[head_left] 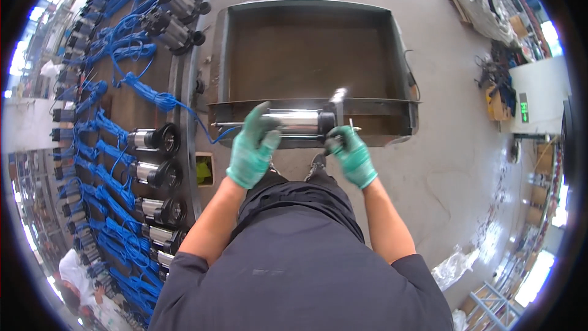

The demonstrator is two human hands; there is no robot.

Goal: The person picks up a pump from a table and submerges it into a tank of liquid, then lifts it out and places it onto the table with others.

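A submersible pump with a shiny silver barrel and a black right end lies level across the near side of a metal tank. My left hand, in a green glove with grey fingers, is closed around the barrel's left part. My right hand, gloved alike, has its fingers curled at the black end. A thin light rod sticks up beside those fingers; whether they grip it is unclear. At the pump's left end a blue cable runs off to the left-hand bench.
On the long bench at left lie several similar pumps and coiled blue cables. A small box with yellow-green contents sits beside it. A white cabinet with a green display and wrapped goods stand at right. Another person is lower left.
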